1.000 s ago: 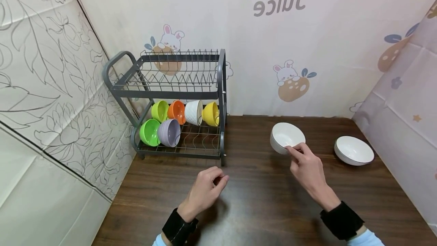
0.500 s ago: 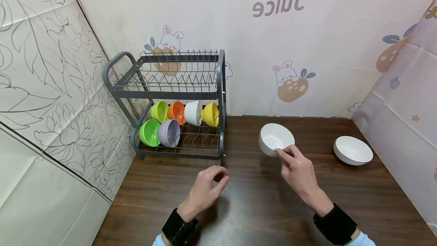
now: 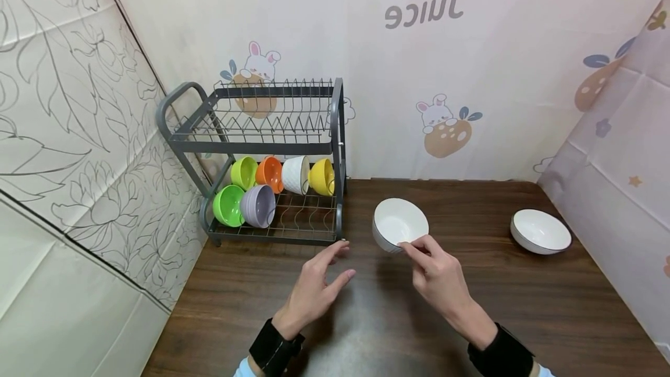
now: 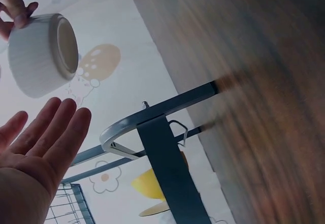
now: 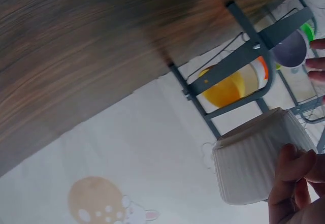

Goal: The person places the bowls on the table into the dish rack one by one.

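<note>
A white bowl point(image 3: 400, 223) with a thin dark rim is pinched at its near edge by my right hand point(image 3: 439, 278), thumb and fingers on the rim. It hangs above the table, as its underside in the left wrist view shows. In the right wrist view the ribbed side of the bowl point(image 5: 259, 163) faces the camera. My left hand point(image 3: 314, 290) holds nothing; its fingers are extended and the thumb stands apart, to the left of the bowl and in front of the rack's right end. The left wrist view shows that hand's palm point(image 4: 40, 153) below the bowl.
A grey two-tier dish rack point(image 3: 251, 147) stands at the back left. On its lower tier sit several bowls, among them a green bowl point(image 3: 227, 205), a purple bowl point(image 3: 257, 206) and a yellow bowl point(image 3: 321, 177). Another white bowl point(image 3: 541, 231) rests on the brown table point(image 3: 523, 307) at right.
My right hand has carried the white bowl leftward and slightly nearer. My left hand has opened from loosely curled fingers to spread ones and reached slightly forward.
</note>
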`<state>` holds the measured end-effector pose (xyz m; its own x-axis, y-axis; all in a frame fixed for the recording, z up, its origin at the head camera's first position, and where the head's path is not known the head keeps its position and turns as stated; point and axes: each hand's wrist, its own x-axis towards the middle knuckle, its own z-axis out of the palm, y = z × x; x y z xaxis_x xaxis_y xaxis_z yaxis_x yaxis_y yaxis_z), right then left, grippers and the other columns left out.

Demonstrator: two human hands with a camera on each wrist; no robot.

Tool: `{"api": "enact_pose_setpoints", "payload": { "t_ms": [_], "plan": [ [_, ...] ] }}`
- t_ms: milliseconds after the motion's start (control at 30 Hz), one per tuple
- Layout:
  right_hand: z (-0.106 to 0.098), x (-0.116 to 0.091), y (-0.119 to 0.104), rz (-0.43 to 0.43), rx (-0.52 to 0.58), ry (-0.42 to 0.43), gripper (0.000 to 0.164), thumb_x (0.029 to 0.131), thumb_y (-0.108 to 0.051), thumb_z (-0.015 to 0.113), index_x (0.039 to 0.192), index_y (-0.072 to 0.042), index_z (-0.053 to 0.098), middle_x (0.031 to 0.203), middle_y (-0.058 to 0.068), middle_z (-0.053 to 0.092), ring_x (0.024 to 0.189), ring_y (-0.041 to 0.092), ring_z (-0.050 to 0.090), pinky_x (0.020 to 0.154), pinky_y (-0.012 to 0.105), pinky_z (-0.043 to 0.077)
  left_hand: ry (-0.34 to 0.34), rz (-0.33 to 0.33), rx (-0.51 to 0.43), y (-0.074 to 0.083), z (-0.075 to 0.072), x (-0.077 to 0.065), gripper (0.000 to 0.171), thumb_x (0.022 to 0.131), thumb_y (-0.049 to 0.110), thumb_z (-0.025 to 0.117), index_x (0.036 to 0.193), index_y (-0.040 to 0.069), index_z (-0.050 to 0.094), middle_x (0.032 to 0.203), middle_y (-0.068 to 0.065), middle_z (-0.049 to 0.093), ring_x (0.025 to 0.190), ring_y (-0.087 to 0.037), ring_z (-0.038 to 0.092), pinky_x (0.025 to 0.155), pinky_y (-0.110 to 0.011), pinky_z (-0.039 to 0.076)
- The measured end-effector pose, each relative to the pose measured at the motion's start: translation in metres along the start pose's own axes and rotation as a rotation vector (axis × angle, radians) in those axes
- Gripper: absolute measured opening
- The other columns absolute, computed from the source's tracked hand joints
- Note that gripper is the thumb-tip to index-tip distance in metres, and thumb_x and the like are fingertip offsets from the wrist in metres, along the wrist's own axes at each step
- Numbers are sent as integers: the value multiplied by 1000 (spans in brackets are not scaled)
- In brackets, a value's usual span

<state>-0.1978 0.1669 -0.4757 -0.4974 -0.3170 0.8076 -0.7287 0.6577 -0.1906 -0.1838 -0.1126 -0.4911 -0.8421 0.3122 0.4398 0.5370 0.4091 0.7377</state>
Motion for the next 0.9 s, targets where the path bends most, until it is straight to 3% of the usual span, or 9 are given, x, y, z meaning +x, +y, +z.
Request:
{"api": "enact_pose_setpoints", "payload": {
  "t_ms": [167,367,567,900],
  "plan": [
    [4,3,-12,-38,41,-1,34,82,8,60,105,-5,81,94,3,63,73,17,66,58,35,57,-18,2,11,1,-2,5,69,99,26,78,159,22,44,154,-1,54,138,-19,55,112,-45,47],
    [9,9,-25,-91,88,11,33,91,1,51,104,-5,81,95,3,63,74,17,67,58,33,57,18,112,31,1,-2,14,81,93,22,84,162,16,41,164,-5,42,148,-23,43,116,-48,41],
    [19,10,-37,-158,149,63,39,100,-4,41,103,-6,80,94,2,65,73,15,67,56,24,55,44,134,15,1,-2,20,92,87,25,89,164,19,38,166,-5,39,148,-22,43,116,-47,41],
    [29,7,-49,-202,204,52,40,100,-1,41,105,-5,80,96,2,66,75,14,68,59,22,55,70,157,13,-3,-9,22,103,71,26,101,158,15,47,160,-7,48,143,-26,49,112,-47,46]
  ]
}}
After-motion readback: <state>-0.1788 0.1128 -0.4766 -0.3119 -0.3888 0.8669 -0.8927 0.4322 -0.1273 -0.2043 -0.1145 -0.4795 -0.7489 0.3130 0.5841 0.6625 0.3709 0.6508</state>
